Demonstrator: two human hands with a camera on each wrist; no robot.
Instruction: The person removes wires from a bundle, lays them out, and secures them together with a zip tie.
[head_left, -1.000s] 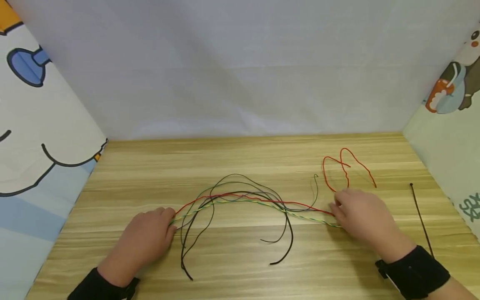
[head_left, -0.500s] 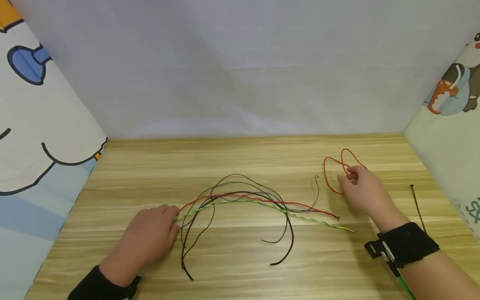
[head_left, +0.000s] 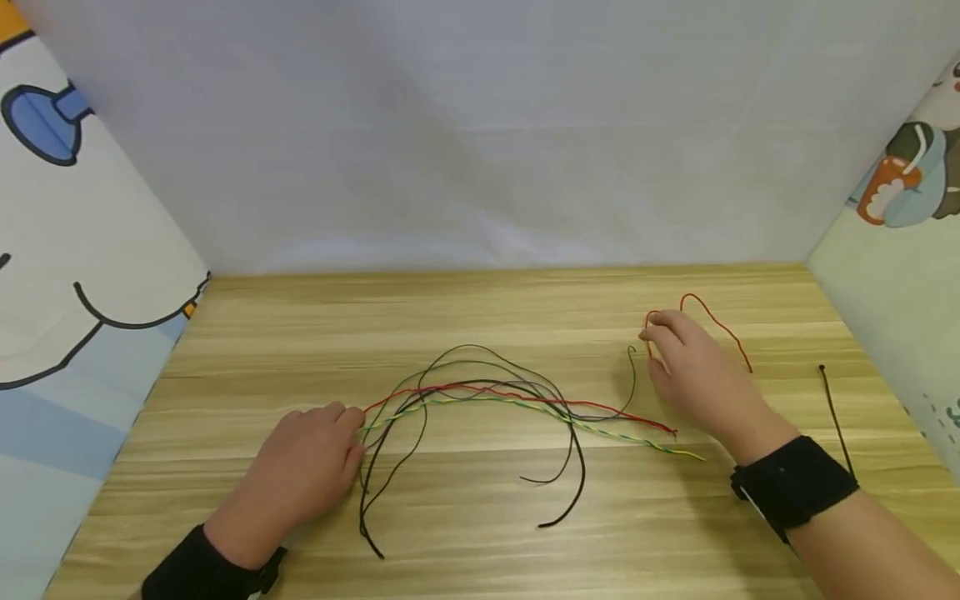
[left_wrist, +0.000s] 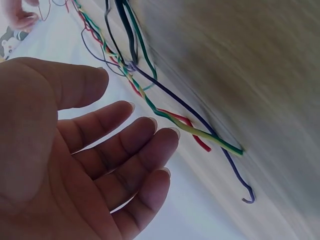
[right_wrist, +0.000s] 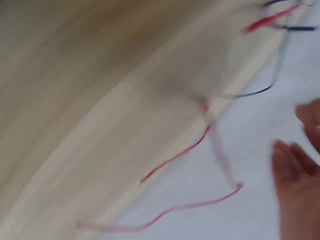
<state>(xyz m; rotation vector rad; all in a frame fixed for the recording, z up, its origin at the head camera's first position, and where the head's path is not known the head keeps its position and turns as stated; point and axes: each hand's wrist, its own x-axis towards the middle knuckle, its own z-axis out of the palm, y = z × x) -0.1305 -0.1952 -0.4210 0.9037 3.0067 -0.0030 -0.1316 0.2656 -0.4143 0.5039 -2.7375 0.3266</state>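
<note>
Head view: I see the right hand (head_left: 701,379) is now up over the loose red wire (head_left: 716,319), thumb apart from fingers; a second ago it was at the bundle (head_left: 558,408). That leaves the bundle's right ends lying free on the desk (head_left: 450,308). The left hand (head_left: 300,458) lies by its left end.

Left wrist: thumb and fingers are apart, gripping nothing, the bundle running just past the fingertips.

Right wrist: blurred; I see the red wire beside the hand, none between its fingers, but cannot tell whether they touch.
</note>
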